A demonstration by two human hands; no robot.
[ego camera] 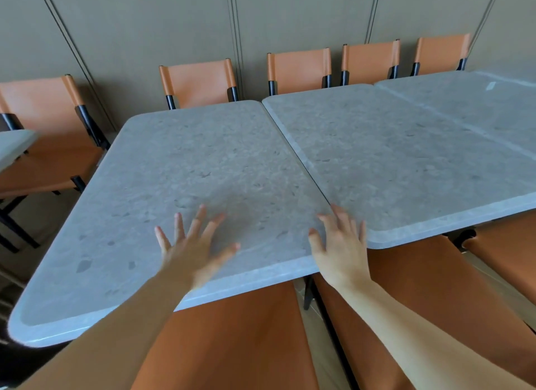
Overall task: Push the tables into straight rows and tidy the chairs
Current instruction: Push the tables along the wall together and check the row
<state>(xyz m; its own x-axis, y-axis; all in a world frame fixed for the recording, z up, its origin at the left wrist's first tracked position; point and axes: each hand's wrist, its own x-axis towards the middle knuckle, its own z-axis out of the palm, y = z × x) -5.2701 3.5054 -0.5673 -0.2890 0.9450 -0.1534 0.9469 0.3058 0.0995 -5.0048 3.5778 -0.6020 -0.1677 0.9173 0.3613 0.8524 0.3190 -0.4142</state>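
A grey stone-look table [185, 169] stands in front of me, its near edge sticking out closer than the neighbouring table [391, 157] on its right; a thin gap runs between them. My left hand [193, 244] is spread, fingers straight, over the near part of the front table. Fingers straight too, my right hand [340, 249] lies at that table's near right corner, by the gap. A third table [470, 105] continues the row at the far right. Orange chairs line the far side: one [198, 82] behind the front table, others [298, 70] further right.
An orange chair [49, 145] stands at the far left beside another table's corner [14, 145]. Orange chair seats [232, 340] sit under the near table edges below my arms, with another [435, 288] to the right. A panelled wall [145, 26] runs behind the chairs.
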